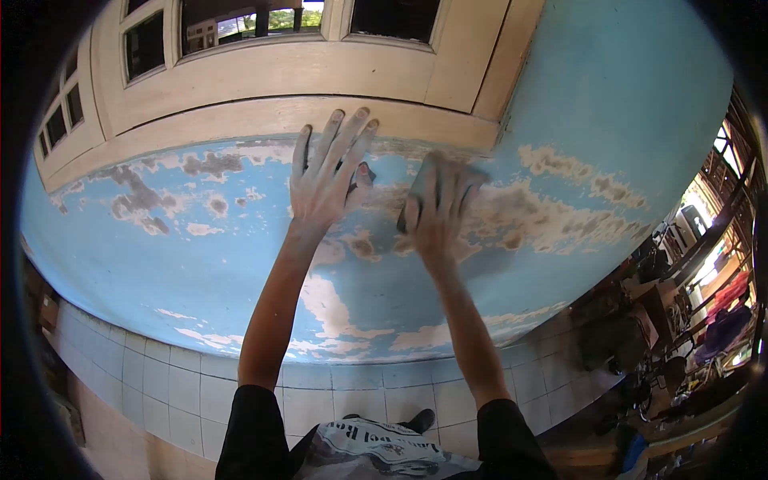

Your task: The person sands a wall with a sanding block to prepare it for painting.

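My left hand (320,180) lies on the patchy blue wall (256,272), fingers spread and their tips on the wooden window frame (240,120). Beside its thumb shows a small dark patch that I cannot make out. To its right, my right hand (438,200), smeared by motion, presses a dark grey-green sheet of sandpaper (476,178) against the wall just below the frame. Edges of the sheet stick out on both sides of the fingers. Around both hands the paint is worn to white and grey-brown patches.
Window panes (392,18) are set in the cream frame above. Below the wall runs a white tiled floor (344,400), where a dark shoe (421,420) shows. Cluttered belongings (680,320) and a wooden edge (680,440) stand at the right.
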A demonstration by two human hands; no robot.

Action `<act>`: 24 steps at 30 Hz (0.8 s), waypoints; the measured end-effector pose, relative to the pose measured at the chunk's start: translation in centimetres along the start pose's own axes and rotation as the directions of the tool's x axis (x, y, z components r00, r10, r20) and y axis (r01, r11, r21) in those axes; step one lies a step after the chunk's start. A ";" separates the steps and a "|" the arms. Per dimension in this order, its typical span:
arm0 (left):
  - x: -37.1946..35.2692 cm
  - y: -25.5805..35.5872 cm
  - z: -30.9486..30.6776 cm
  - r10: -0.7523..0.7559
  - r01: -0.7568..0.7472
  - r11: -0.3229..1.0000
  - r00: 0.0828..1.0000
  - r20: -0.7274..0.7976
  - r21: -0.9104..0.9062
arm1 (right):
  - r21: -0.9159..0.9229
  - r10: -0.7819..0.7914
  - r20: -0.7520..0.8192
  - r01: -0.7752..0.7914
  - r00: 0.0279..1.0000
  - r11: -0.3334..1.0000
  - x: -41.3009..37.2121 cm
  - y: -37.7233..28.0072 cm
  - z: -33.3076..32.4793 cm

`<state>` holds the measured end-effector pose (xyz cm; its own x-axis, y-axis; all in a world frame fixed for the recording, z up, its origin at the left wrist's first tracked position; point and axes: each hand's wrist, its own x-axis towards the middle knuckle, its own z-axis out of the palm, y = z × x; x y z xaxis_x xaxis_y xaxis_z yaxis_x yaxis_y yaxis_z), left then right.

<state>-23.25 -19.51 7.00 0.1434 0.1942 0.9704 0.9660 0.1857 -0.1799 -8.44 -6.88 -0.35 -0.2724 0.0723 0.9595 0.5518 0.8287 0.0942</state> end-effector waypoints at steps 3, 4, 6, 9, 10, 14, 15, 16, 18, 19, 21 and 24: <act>-0.2 -0.2 0.0 -0.009 0.010 1.000 1.000 -0.014 0.016 | 0.001 -0.045 -0.010 0.045 0.999 0.999 -8.3 -0.7 2.6; -0.2 -0.1 -0.1 -0.002 0.002 1.000 1.000 0.004 0.009 | 0.011 -0.027 -0.005 0.027 1.000 1.000 -9.3 -0.9 2.8; -0.1 -0.1 -0.1 0.006 -0.006 1.000 1.000 0.021 0.002 | 0.020 -0.009 -0.002 0.009 1.000 1.000 -8.8 -0.7 3.0; -0.1 -0.1 0.1 0.005 -0.006 1.000 1.000 0.029 0.010 | 0.080 0.146 -0.031 -0.143 0.989 0.986 -2.7 -0.8 1.3; -0.1 0.0 0.1 -0.010 0.010 1.000 1.000 0.014 0.009 | 0.079 0.187 -0.090 -0.180 0.978 0.980 -1.3 -1.0 1.0; -0.2 0.0 0.0 -0.023 0.023 1.000 1.000 0.003 0.002 | -0.011 0.015 -0.064 -0.015 0.998 1.000 -5.2 -1.3 2.7; -0.2 0.0 -0.1 -0.021 0.021 1.000 1.000 0.001 -0.007 | -0.020 0.017 -0.064 -0.018 0.998 1.000 -6.4 -0.8 2.8; -0.2 0.0 -0.1 -0.021 0.021 1.000 1.000 0.011 -0.002 | -0.006 -0.012 0.011 0.012 1.000 1.000 -7.1 -0.3 2.7; -0.2 0.0 -0.1 -0.017 0.017 1.000 1.000 0.017 -0.003 | 0.003 -0.039 0.083 0.039 0.996 0.999 -6.1 0.7 1.9; -0.2 0.0 -0.1 -0.007 0.007 1.000 1.000 0.026 -0.005 | 0.078 0.216 -0.010 -0.215 0.976 0.974 -3.3 0.5 0.4; -0.1 -0.1 0.0 0.002 -0.002 1.000 0.999 0.033 -0.005 | 0.174 0.460 -0.082 -0.442 0.884 0.880 -1.8 0.3 -0.2; 0.0 0.0 -0.2 -0.004 0.005 1.000 1.000 0.030 -0.014 | 0.092 0.240 -0.093 -0.232 0.966 0.968 -3.5 0.8 0.6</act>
<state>-23.19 -19.68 7.01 0.1328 0.2219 0.9660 0.9696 0.1730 -0.1730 -7.51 -6.13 -3.77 -0.0575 0.2172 0.9744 0.5247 0.8370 -0.1556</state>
